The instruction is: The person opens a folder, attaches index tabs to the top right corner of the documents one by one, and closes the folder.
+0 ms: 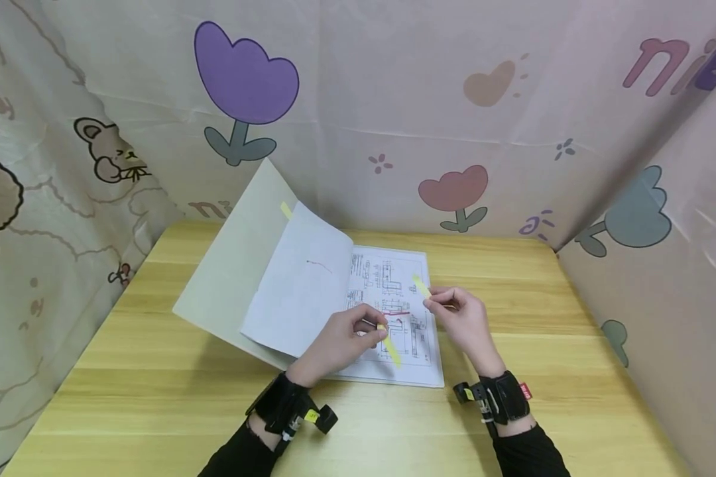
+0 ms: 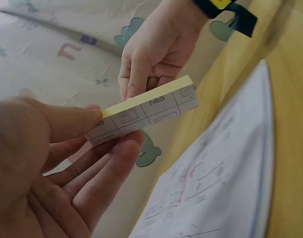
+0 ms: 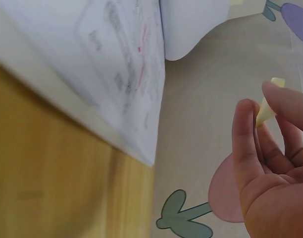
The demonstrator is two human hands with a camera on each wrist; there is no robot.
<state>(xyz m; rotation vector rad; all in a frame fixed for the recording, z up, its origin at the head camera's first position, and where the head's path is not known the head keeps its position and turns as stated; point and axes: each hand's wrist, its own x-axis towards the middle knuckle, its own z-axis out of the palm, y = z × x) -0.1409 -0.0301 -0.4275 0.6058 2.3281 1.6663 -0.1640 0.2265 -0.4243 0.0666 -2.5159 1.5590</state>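
Note:
My left hand (image 1: 340,343) pinches a narrow pad of yellow sticky notes (image 2: 144,110) between thumb and fingers, over the right page of an open book (image 1: 417,265). In the left wrist view, the pad's printed backing faces the camera. By the book's right edge, my right hand (image 1: 464,323) pinches a single yellow sticky strip (image 1: 420,287) at its lower end; the strip looks slightly curled in the right wrist view. Line drawings and a red mark (image 1: 396,313) show on the right page. A white sheet (image 1: 301,278) and the pale cover (image 1: 229,271) stand raised on the left.
Another yellow tab (image 1: 286,210) sits near the top of the raised sheet, against the cover. The book lies on a light wooden table (image 1: 501,265). A patterned cloth (image 1: 346,79) hangs behind the table and along both sides.

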